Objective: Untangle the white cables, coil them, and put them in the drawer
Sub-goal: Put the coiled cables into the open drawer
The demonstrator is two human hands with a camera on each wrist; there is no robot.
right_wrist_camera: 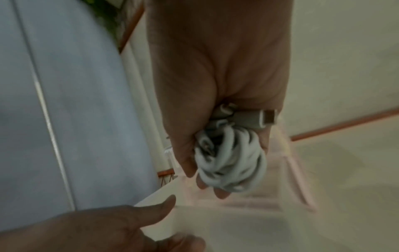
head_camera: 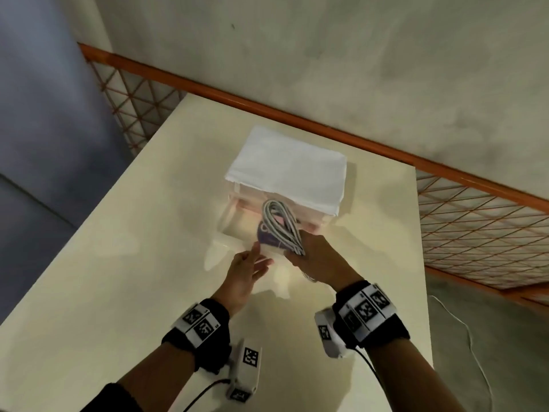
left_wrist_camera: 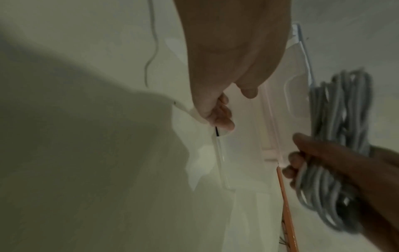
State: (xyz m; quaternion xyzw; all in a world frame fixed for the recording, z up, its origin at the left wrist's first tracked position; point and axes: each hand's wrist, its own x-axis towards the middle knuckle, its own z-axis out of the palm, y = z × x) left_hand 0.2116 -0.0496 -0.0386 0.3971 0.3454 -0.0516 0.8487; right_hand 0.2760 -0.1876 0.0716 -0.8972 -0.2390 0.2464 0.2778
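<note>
A translucent drawer (head_camera: 225, 230) stands pulled out from a small drawer unit on the cream table (head_camera: 118, 263). My right hand (head_camera: 301, 252) grips a coiled bundle of white cables (head_camera: 280, 224) and holds it just above the drawer's opening. The coil (right_wrist_camera: 231, 163) fills my right palm (right_wrist_camera: 215, 85), with a USB plug (right_wrist_camera: 267, 119) sticking out by the thumb. My left hand (head_camera: 251, 264) is at the drawer's front edge with relaxed fingers (left_wrist_camera: 218, 117) and holds nothing. From the left wrist view the coil (left_wrist_camera: 336, 119) hangs blurred above the drawer's rim (left_wrist_camera: 270, 119).
A folded white cloth (head_camera: 285, 165) covers the top of the drawer unit. A purple object (head_camera: 267, 237) lies inside the drawer. An orange rail with mesh (head_camera: 267, 110) runs behind the table. The table's right edge (head_camera: 421, 263) drops to a floor with a thin white wire (head_camera: 472, 337).
</note>
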